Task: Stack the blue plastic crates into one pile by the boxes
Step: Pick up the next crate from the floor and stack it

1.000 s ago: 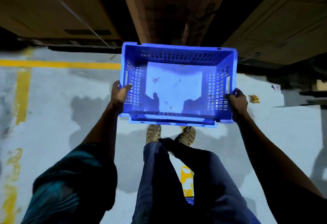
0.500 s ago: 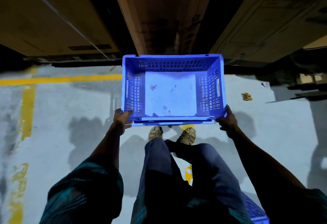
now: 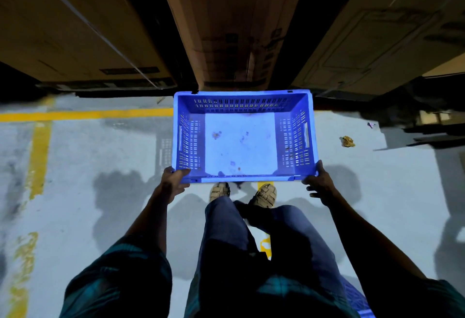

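Observation:
An empty blue plastic crate (image 3: 241, 105) with slotted walls sits low over the grey floor, its far side up against the tall middle cardboard box (image 3: 231, 28). My left hand (image 3: 173, 179) grips the crate's near left corner, thumb over the rim. At the near right corner my right hand (image 3: 319, 184) touches the crate's edge with its fingers spread, not wrapped around it. Part of a second blue crate (image 3: 357, 300) shows behind my right leg at the bottom edge.
Large cardboard boxes stand to the left (image 3: 75, 28) and right (image 3: 377, 41) of the middle one. Yellow floor lines (image 3: 88, 114) run on the left. A crumpled yellow scrap (image 3: 347, 141) lies to the right. My feet (image 3: 220, 190) are just behind the crate.
The crate has gone down and forward toward the middle box. Both hands slid from its side walls to its near corners, and the right hand's fingers have opened.

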{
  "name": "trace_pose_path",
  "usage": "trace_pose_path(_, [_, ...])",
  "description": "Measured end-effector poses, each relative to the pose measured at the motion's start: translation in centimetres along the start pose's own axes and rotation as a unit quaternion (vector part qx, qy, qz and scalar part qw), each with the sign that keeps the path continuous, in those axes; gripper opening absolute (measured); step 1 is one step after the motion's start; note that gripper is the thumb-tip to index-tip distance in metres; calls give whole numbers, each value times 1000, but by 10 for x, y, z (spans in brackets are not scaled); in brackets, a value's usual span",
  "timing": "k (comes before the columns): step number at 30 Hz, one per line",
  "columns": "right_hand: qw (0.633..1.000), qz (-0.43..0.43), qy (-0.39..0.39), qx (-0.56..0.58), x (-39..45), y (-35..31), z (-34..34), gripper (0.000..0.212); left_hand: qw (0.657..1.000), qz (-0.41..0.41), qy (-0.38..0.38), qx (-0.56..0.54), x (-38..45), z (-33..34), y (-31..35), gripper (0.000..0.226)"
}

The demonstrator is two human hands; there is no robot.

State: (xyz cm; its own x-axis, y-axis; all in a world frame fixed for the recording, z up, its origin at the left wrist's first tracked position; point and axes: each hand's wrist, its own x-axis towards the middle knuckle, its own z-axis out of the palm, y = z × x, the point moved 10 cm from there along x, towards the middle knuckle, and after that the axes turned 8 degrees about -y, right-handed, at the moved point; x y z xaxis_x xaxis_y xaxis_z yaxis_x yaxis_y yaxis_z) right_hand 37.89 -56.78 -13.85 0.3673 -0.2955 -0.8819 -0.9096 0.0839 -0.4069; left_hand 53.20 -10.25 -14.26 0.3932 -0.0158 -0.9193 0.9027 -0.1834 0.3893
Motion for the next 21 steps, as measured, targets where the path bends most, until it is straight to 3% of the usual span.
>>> trace_pose_path(5, [1000, 7, -7, 17, 1, -1, 7, 100, 1000, -2, -19, 8, 2, 4, -3, 39])
trace_pose_path(10, [999, 30, -13, 12, -5, 3, 10, 102, 1000, 3, -29, 8, 3, 8, -3, 55])
trace_pose_path(16, [999, 6, -33, 9, -38, 3, 23, 57, 999, -2, 26, 48, -9, 20, -6, 55])
trace_pose_path(21, [996, -36, 19, 83, -99, 9, 27, 63, 991, 30, -49, 121, -54, 60, 0, 56])
